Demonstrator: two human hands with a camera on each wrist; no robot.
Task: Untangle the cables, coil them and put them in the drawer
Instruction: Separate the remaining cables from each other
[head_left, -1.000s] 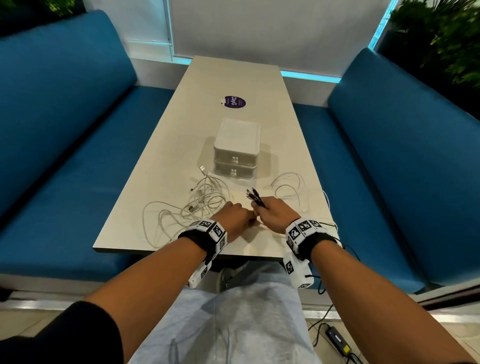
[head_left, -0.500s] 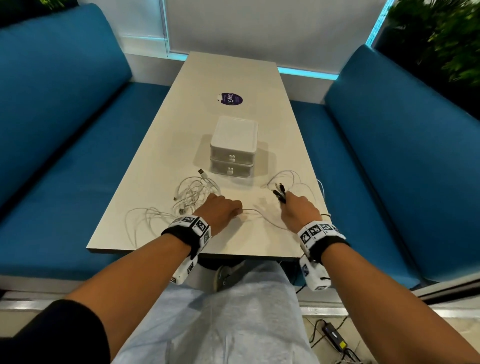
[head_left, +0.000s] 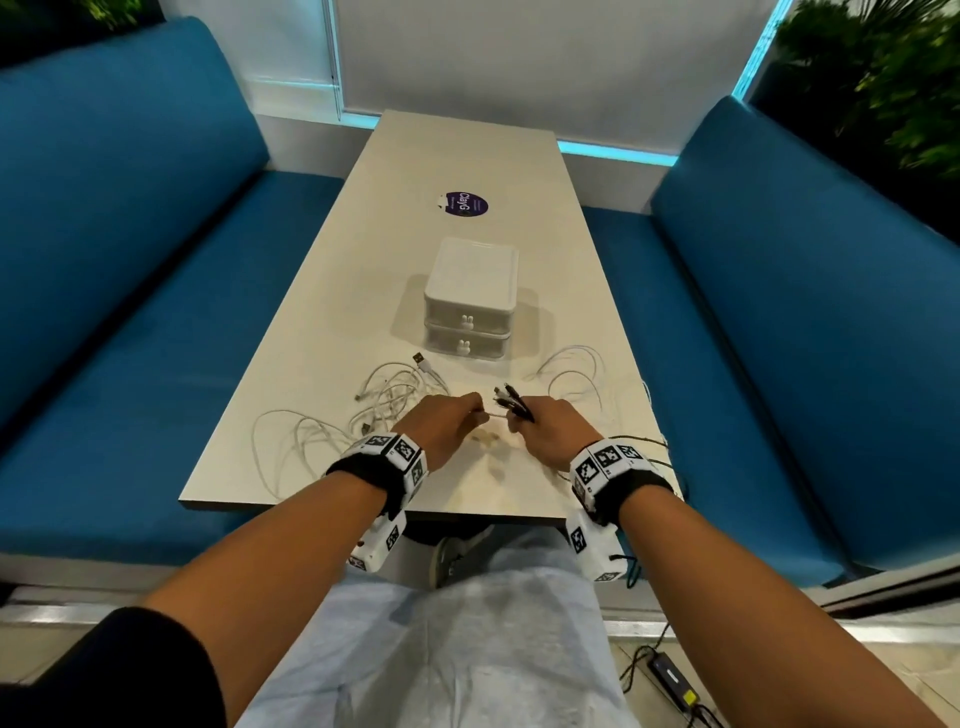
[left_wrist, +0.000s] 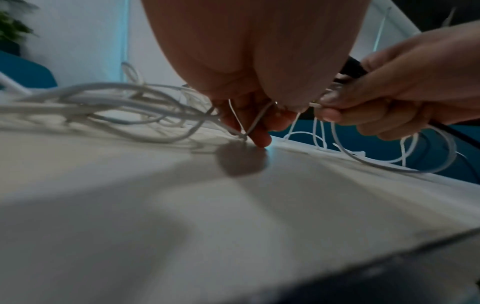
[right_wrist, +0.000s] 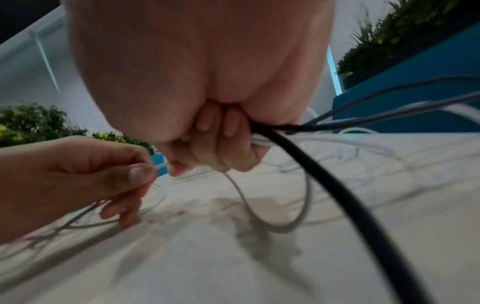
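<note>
A tangle of white cables (head_left: 395, 397) lies on the table (head_left: 467, 156) to the left of my hands, and looser white loops (head_left: 576, 379) lie to the right. My left hand (head_left: 447, 426) pinches a thin white cable (left_wrist: 255, 121) between thumb and forefinger. My right hand (head_left: 545, 431) grips a bunch of black cables (head_left: 511, 402) whose plug ends stick up, and pinches the same white cable (right_wrist: 161, 166) close to the left fingers. A thick black cable (right_wrist: 337, 185) trails from the right fist. The white two-drawer box (head_left: 470, 301) stands beyond, both drawers closed.
Blue bench seats (head_left: 156, 322) flank the table on both sides. A round purple sticker (head_left: 466, 203) lies further up the table. Black wires (head_left: 644, 447) hang over the right table edge, and a power adapter (head_left: 672, 678) lies on the floor.
Half a second ago my hands were spread apart along the white cable; now they have come back together near the table's middle, still holding the cables.
</note>
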